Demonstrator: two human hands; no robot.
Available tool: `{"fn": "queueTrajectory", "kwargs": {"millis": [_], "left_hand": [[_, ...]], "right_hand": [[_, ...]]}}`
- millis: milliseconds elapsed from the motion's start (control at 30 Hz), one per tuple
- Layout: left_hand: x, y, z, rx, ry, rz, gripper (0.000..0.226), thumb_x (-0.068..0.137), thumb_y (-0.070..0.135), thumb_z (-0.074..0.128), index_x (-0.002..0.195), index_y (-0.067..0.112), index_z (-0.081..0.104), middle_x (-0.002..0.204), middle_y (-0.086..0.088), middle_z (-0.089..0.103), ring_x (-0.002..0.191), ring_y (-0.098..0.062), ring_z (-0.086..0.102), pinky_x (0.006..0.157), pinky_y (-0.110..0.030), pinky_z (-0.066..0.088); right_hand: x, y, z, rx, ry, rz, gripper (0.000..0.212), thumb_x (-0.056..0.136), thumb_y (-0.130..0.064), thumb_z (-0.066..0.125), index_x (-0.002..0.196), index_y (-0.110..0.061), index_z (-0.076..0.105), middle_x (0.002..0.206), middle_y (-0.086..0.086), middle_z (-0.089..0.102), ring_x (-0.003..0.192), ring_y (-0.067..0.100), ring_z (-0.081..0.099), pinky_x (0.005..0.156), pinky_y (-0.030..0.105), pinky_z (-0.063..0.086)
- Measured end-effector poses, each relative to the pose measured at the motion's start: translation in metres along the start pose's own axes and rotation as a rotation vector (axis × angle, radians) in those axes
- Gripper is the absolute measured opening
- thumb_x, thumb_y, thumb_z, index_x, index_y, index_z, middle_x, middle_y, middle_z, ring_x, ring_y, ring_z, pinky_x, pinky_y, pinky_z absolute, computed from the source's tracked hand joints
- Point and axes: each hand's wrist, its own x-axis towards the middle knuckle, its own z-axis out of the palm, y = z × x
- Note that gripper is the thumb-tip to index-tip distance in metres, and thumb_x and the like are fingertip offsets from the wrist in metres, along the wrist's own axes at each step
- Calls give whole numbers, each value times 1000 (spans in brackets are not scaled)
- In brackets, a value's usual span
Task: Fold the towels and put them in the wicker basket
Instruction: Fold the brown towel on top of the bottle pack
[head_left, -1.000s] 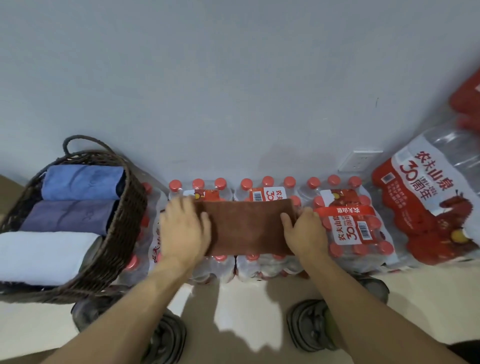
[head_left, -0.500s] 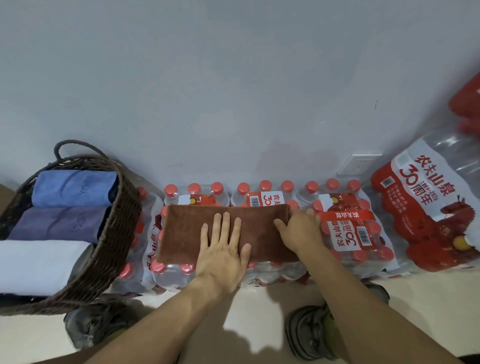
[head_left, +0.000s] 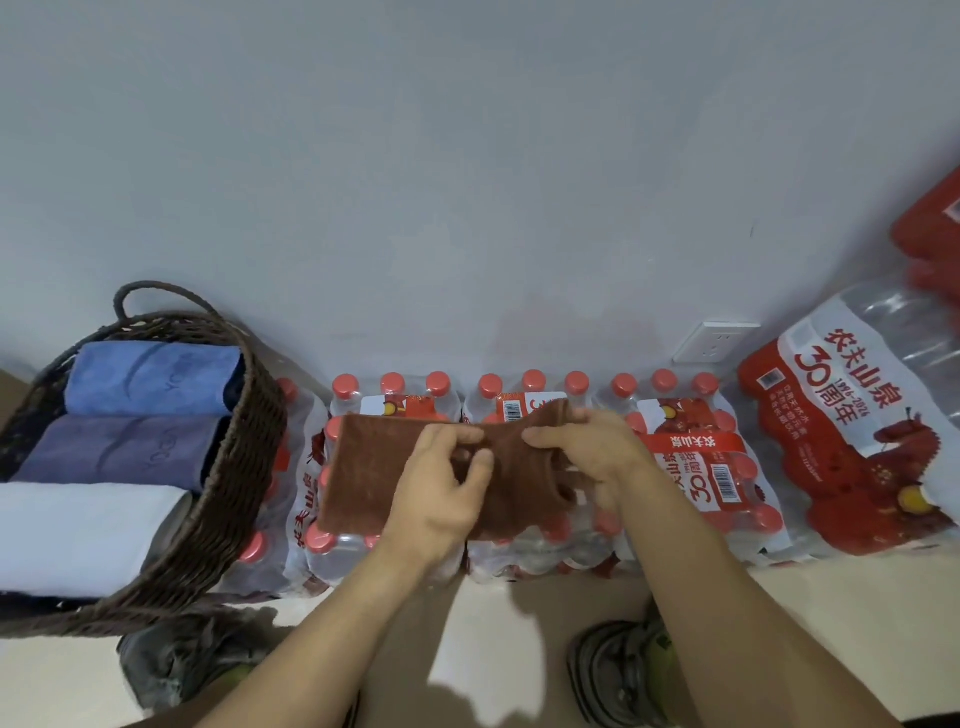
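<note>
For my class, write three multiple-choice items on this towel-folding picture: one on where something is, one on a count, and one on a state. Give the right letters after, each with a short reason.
1. Where does the brown towel lie?
A. in the wicker basket
B. on the packs of bottled water
C. on the floor

2. How many folded towels can be seen in the wicker basket?
A. one
B. three
C. five

3. What are the two hands doing?
A. both grip the brown towel
B. both hang idle
C. both hold a bottle

Answers:
1 B: the towel rests across the red-capped packs of bottled water by the wall.
2 B: a blue towel, a purple towel and a white towel lie side by side.
3 A: the left hand and the right hand have fingers curled round the cloth.
</note>
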Motion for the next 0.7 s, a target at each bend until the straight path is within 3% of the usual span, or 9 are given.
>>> {"fn": "queueTrajectory", "kwargs": {"millis": [67,133,200,233,333,400,500,567,700], "left_hand": [[2,17,-9,-383,-141,-203,32,87,42,68,111,24,61,110,-9,67,98,-16,67,83,-37,59],[10,17,-22,-513,-239,-333,54,76,54,74,116,20,58,106,-9,71,96,-20,71,73,-40,61],[18,7,-41,-526,-146,-380,54,78,44,79,116,13,57,103,-12,73,91,-29,73,74,-45,61],[22,-1,-51,-494,-63,-401,43,82,33,77,113,10,59,102,-14,73,91,-32,72,78,-48,59],[32,-34,-79,21,-5,-391,24,89,17,69,110,12,60,101,-6,71,99,-31,67,86,-38,54],[32,-47,-84,401,-38,-350,43,86,23,70,125,14,53,111,-6,67,108,-29,63,90,-32,48],[24,-51,-75,592,35,-289,65,83,30,71,137,14,38,128,-14,53,115,-33,55,96,-42,46],[18,-50,-71,806,89,-244,68,84,38,69,137,15,35,129,-14,45,117,-34,48,95,-46,45],[8,-48,-77,812,214,32,58,77,24,74,130,21,53,119,-9,45,108,-28,41,93,-41,42]], "right_hand": [[-5,-5,22,35,-39,-130,32,74,-3,82,95,-21,66,84,1,76,77,17,74,68,32,59],[-9,-11,46,104,-200,-163,49,79,-6,78,118,-23,54,99,0,75,88,15,74,71,30,59],[-8,-12,67,224,-346,-143,50,85,-5,71,124,-23,46,108,8,73,93,20,73,71,32,60],[-8,-10,73,223,-318,-152,43,88,-6,67,123,-20,48,104,9,73,88,20,74,68,32,60],[0,7,79,-392,105,-331,8,89,-17,64,94,-19,58,79,-4,64,68,10,64,59,22,48],[3,24,82,-716,113,-370,18,87,-36,67,82,-21,59,77,-5,62,71,9,61,62,26,46],[2,38,97,-797,75,-256,55,79,-58,69,112,-14,63,102,3,69,96,23,66,83,35,54],[2,39,104,-808,90,-191,64,75,-59,72,120,-14,60,109,4,67,101,26,65,87,36,54],[-1,31,111,-613,86,-173,36,75,-30,78,104,-13,67,98,3,71,91,23,68,81,38,58]]}}
